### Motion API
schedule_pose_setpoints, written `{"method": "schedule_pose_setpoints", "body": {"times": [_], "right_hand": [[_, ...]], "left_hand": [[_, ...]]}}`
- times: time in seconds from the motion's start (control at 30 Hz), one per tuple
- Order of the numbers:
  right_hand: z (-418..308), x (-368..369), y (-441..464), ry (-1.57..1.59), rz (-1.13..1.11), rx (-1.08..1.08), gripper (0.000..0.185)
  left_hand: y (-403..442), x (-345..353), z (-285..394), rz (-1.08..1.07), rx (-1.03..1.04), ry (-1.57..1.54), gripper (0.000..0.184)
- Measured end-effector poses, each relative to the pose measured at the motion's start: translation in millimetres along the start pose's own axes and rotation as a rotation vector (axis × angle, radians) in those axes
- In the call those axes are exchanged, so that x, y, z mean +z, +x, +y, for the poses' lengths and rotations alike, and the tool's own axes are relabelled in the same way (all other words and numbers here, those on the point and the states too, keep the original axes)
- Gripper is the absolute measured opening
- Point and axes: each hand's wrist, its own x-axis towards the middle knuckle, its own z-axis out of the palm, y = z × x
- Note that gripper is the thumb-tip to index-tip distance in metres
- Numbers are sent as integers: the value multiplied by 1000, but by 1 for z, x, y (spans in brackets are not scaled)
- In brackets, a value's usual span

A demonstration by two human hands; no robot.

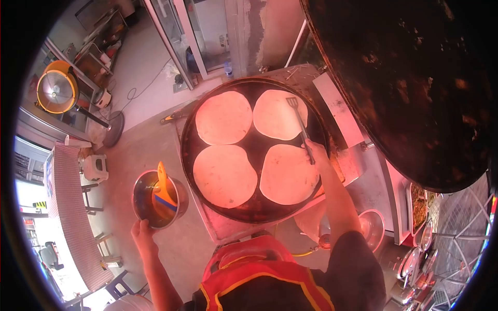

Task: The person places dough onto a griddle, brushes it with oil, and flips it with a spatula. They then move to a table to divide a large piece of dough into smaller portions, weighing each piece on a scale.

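My right hand (316,151) is wrapped round the handle of a slotted spatula (298,113). The spatula's head lies over the far right flatbread (272,116). Several pale round flatbreads, among them a near left one (225,176) and a near right one (289,179), lie flat and apart on a large dark round griddle (257,150). Left of the griddle, my left hand (142,233) grips the rim of a metal pot (137,199). Inside that pot, an orange-handled brush (163,179) leans in dark liquid.
A big dark griddle lid (399,93) stands raised at the right. Another tool (172,118) lies by the griddle's left edge. A fan (56,90) stands far left, above a long table (75,217). Pots (407,262) and a food tray (418,207) sit right.
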Motion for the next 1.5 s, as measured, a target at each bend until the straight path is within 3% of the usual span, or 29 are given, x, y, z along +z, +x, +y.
{"method": "schedule_pose_setpoints", "body": {"times": [0.07, 0.17, 0.3, 0.33, 0.43, 0.47, 0.57, 0.67, 0.8, 1.0, 1.1, 1.33, 1.5], "right_hand": [[-8, 5, -16, -31, 80, -26, 33], [-22, 0, -35, -195, 106, -289, 30], [-41, 18, -73, -1011, 498, -836, 28], [-38, 24, -78, -1127, 479, -711, 31], [7, 31, -68, -1377, 472, -828, 41], [19, 34, -71, -1484, 424, -753, 45], [29, 42, -106, -1504, 421, -843, 49], [27, 23, -140, -1329, 422, -909, 38], [-3, 3, -188, -360, -31, -148, 28], [35, 64, -184, -147, -186, 194, 27], [49, 100, -137, -25, -170, 253, 28], [38, 184, -23, 173, -294, 18, 28], [27, 202, -10, 189, -222, -1, 25]], "left_hand": [[2, 2, 0, -5, 10, -25, 21], [10, 4, -3, -7, 0, -46, 20], [19, 1, -4, -43, 12, -78, 18], [22, -1, -7, -44, 8, -78, 18], [29, -6, -13, -47, -1, -71, 17], [30, -6, -12, -50, -2, -66, 17], [34, -11, -11, -71, 5, -63, 18], [38, -11, -9, -79, 22, -51, 19], [44, -17, -13, -104, 6, -71, 21], [44, -27, -17, -90, -14, -100, 20], [39, -30, -14, -31, -19, -96, 19], [23, -50, -14, 45, -8, -46, 18], [14, -51, -10, 203, -75, -98, 18]]}}
